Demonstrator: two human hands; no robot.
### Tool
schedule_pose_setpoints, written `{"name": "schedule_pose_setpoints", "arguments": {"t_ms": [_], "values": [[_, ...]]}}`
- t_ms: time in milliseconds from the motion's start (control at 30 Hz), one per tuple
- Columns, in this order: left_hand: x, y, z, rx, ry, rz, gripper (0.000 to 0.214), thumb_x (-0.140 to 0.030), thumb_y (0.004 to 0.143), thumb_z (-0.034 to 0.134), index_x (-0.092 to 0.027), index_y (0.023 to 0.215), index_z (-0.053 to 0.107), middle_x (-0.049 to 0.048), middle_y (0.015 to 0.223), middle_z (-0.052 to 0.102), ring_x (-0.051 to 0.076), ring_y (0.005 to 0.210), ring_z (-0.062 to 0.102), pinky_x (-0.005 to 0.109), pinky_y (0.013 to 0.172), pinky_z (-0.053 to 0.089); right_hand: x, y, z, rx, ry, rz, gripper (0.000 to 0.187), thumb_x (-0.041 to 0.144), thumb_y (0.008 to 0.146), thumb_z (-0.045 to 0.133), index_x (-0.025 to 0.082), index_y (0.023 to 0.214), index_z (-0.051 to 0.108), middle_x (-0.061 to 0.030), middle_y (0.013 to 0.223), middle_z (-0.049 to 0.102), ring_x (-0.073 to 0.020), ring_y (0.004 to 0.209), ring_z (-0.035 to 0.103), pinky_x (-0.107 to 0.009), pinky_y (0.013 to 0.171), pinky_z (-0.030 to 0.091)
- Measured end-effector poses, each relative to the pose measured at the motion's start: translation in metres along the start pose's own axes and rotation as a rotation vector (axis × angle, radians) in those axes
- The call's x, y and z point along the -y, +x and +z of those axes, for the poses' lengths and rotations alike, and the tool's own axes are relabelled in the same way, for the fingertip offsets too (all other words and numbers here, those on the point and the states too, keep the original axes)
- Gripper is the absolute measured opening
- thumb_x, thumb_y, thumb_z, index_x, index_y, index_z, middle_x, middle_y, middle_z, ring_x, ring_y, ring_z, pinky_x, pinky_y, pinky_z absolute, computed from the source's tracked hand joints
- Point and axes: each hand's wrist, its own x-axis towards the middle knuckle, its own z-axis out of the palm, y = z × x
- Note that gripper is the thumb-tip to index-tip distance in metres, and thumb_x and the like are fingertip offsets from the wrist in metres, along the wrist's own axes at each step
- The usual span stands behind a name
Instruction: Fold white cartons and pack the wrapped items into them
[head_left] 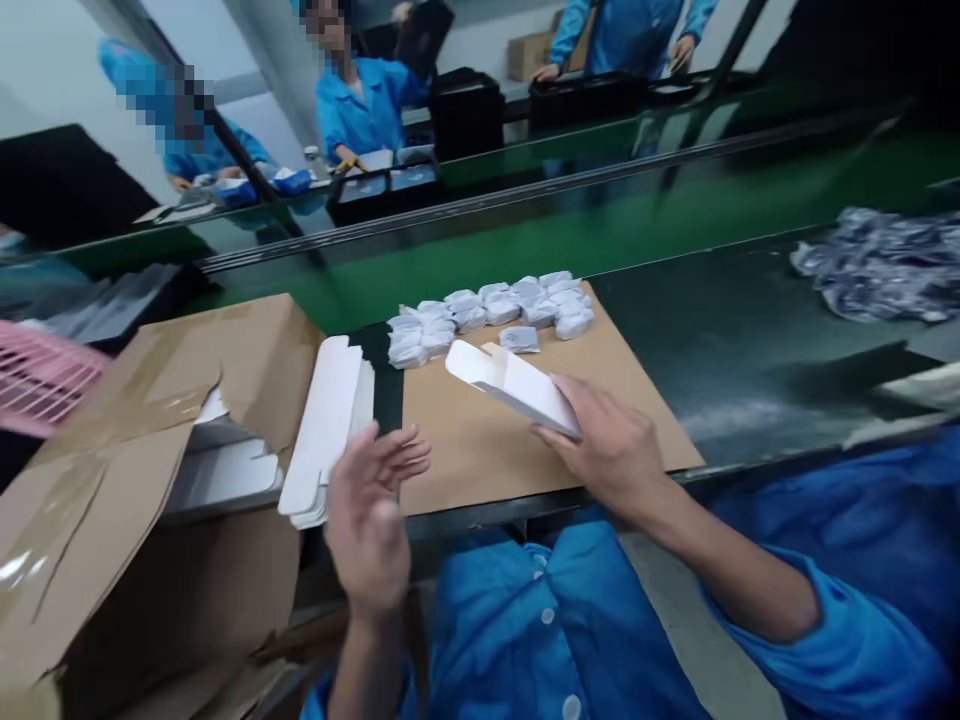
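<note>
The right hand [611, 450] sits at centre frame, right of the middle. Its fingers [559, 405] are pressed together along the near end of a white carton [510, 383] and grip it from above. The carton extends up and left from the fingertips, tilted, its far end with an open flap above the cardboard sheet [480, 440] on the bench [750, 340].

The left hand [369, 525] is at lower centre, palm open, fingers spread, holding nothing. Its fingertips are just beside a stack of flat white cartons [326, 430].

Rows of small white packets [487, 310] lie on the far edge of the cardboard sheet, beyond the carton. Print on the packets is too small to read. The white carton faces show plain.

A large brown box [112, 480] fills the lower left.
</note>
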Motion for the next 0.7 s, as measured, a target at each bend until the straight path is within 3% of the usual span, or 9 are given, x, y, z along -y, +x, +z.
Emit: {"name": "schedule_pose_setpoints", "arguments": {"t_ms": [67,133,167,233,333,400,500,600,700], "values": [[0.006,-0.016,0.022,0.048,-0.011,-0.051,0.088,-0.064,0.076,0.066,-0.028,0.147,0.028,0.0156,0.14,0.052,0.027,0.118,0.061,0.041,0.095,0.053,0.016,-0.006,0.007,0.003,0.005,-0.005,0.044,0.026,0.093,0.053,0.006,0.131,0.049,-0.0206,0.11,0.067,-0.0294,0.095,0.066,-0.04,0.079,0.054],[0.014,-0.023,0.039,-0.01,0.045,-0.158,0.095,-0.056,0.078,0.069,-0.028,0.149,0.014,0.0165,0.136,0.053,0.025,0.111,0.065,0.04,0.094,0.053,0.033,-0.014,0.008,0.1,0.125,-0.099,0.049,0.023,0.092,0.052,0.003,0.136,0.045,-0.0235,0.118,0.064,-0.0309,0.105,0.063,-0.043,0.086,0.053],[0.017,-0.022,0.044,-0.044,0.082,-0.203,0.091,-0.05,0.079,0.07,-0.028,0.149,0.015,0.0144,0.129,0.058,0.022,0.102,0.067,0.038,0.091,0.054,0.039,-0.016,0.006,0.187,0.24,-0.135,0.054,0.026,0.092,0.055,0.003,0.139,0.043,-0.0233,0.124,0.061,-0.0306,0.111,0.06,-0.042,0.09,0.052],[0.022,-0.016,0.045,-0.035,0.158,-0.252,0.081,-0.042,0.079,0.072,-0.026,0.144,0.027,0.0087,0.113,0.063,0.02,0.09,0.069,0.035,0.084,0.056,0.043,-0.015,-0.003,0.321,0.502,-0.059,0.062,0.036,0.09,0.059,0.009,0.143,0.04,-0.0186,0.127,0.059,-0.0261,0.112,0.059,-0.038,0.09,0.053],[0.022,-0.007,0.037,0.125,0.282,-0.162,0.068,-0.039,0.073,0.075,-0.022,0.132,0.045,0.0081,0.112,0.063,0.022,0.097,0.066,0.033,0.082,0.055,0.034,0.0,-0.011,0.264,0.783,0.154,0.048,0.037,0.091,0.06,0.016,0.134,0.053,-0.0087,0.105,0.065,-0.0166,0.09,0.061,-0.029,0.078,0.052],[0.019,-0.006,0.031,0.175,0.34,-0.075,0.057,-0.038,0.072,0.074,-0.02,0.122,0.051,0.0087,0.116,0.062,0.023,0.101,0.065,0.033,0.083,0.053,0.027,0.011,-0.009,0.195,0.892,0.148,0.032,0.03,0.092,0.059,0.014,0.119,0.064,-0.0056,0.09,0.064,-0.0135,0.078,0.058,-0.027,0.073,0.05],[0.017,-0.01,0.023,0.262,0.328,-0.123,0.042,-0.035,0.073,0.072,-0.02,0.107,0.053,0.0045,0.099,0.064,0.02,0.085,0.066,0.031,0.074,0.053,0.015,0.024,-0.003,0.291,1.068,0.111,0.022,0.025,0.089,0.061,0.015,0.107,0.069,-0.003,0.085,0.065,-0.0108,0.073,0.057,-0.024,0.07,0.047],[0.019,-0.013,0.018,0.362,0.303,-0.29,0.042,-0.035,0.074,0.071,-0.021,0.106,0.049,0.0,0.083,0.062,0.017,0.067,0.062,0.03,0.063,0.051,0.005,0.035,0.002,0.26,1.255,0.424,0.027,0.034,0.091,0.058,0.016,0.109,0.067,-0.0001,0.08,0.063,-0.008,0.065,0.054,-0.021,0.06,0.045],[0.018,-0.012,0.019,0.408,0.387,-0.29,0.041,-0.035,0.074,0.07,-0.022,0.107,0.048,-0.0004,0.083,0.061,0.016,0.063,0.06,0.03,0.061,0.049,0.002,0.046,0.008,0.305,1.462,0.658,0.037,0.05,0.09,0.056,0.014,0.086,0.064,0.001,0.07,0.057,-0.0079,0.058,0.052,-0.02,0.051,0.041]]}}
